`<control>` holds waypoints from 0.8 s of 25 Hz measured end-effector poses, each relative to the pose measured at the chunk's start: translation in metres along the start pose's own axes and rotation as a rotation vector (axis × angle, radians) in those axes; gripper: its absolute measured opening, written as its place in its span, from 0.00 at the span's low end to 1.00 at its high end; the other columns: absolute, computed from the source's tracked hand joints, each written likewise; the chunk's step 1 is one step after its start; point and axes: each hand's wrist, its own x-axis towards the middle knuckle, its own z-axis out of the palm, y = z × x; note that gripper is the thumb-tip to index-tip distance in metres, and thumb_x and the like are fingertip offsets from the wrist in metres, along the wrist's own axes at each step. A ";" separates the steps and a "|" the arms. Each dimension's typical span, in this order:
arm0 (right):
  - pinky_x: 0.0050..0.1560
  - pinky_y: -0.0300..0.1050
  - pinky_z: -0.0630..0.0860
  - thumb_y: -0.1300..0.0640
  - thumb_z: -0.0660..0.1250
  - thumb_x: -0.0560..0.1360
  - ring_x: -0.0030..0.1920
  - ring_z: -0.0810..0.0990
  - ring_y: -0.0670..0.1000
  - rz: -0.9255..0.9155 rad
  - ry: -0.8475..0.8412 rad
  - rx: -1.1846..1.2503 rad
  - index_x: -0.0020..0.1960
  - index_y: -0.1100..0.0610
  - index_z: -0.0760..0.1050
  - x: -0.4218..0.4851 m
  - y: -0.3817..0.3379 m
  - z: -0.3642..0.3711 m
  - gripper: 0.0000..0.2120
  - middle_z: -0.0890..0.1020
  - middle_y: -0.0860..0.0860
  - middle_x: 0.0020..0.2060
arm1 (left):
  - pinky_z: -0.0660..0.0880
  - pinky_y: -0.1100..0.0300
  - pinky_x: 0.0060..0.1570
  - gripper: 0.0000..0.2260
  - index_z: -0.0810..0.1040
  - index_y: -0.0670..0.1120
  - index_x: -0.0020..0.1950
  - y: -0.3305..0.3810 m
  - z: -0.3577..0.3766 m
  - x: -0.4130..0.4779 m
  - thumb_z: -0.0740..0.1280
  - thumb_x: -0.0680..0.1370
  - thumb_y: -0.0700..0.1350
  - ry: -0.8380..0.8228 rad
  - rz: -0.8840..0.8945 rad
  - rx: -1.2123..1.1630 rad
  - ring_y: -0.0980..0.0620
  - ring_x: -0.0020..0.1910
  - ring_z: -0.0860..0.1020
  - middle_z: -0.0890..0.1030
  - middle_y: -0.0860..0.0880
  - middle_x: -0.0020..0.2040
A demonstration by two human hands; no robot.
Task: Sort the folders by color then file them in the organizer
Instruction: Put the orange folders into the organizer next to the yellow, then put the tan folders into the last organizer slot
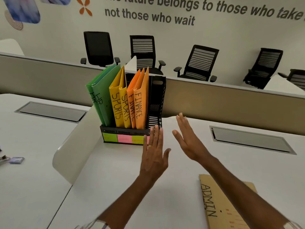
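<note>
A black mesh organizer [156,100] stands on the white desk [125,184]. It holds two green folders [102,95] marked HR on the left, two yellow folders [118,103] marked SPORTS in the middle and two orange folders [139,103] marked FINANCE. Its rightmost slot holds nothing. Coloured sticky notes [123,138] line its front. A brown folder [221,209] marked ADMIN lies flat at the desk's lower right, under my right forearm. My left hand [154,156] hovers with straight fingers at the organizer's front right corner. My right hand [188,139] is flat and empty just right of the organizer.
A curved white divider [72,151] runs along the desk left of the organizer. Two recessed cable hatches [51,111] [250,139] sit in the desktop. Small items [15,160] lie at the far left edge. Black office chairs [198,63] stand behind the partition.
</note>
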 end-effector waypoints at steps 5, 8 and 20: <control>0.80 0.53 0.44 0.37 0.48 0.81 0.78 0.31 0.39 0.206 -0.038 -0.053 0.80 0.44 0.36 -0.120 0.071 0.011 0.34 0.34 0.38 0.78 | 0.52 0.39 0.80 0.35 0.44 0.45 0.84 0.067 0.022 -0.054 0.56 0.84 0.58 -0.131 0.031 -0.060 0.45 0.83 0.42 0.42 0.46 0.84; 0.78 0.50 0.44 0.35 0.48 0.80 0.77 0.30 0.39 0.277 -0.024 -0.080 0.80 0.43 0.34 -0.185 0.102 0.013 0.36 0.32 0.37 0.78 | 0.47 0.40 0.80 0.34 0.43 0.46 0.84 0.104 0.040 -0.092 0.54 0.85 0.60 -0.214 0.041 -0.086 0.46 0.83 0.41 0.41 0.46 0.84; 0.80 0.57 0.42 0.35 0.49 0.81 0.81 0.35 0.55 0.717 -0.230 -0.191 0.78 0.53 0.28 -0.391 0.205 0.023 0.41 0.35 0.52 0.80 | 0.46 0.49 0.81 0.39 0.30 0.50 0.80 0.213 0.104 -0.222 0.53 0.83 0.63 -0.740 -0.156 -0.112 0.45 0.81 0.33 0.28 0.50 0.80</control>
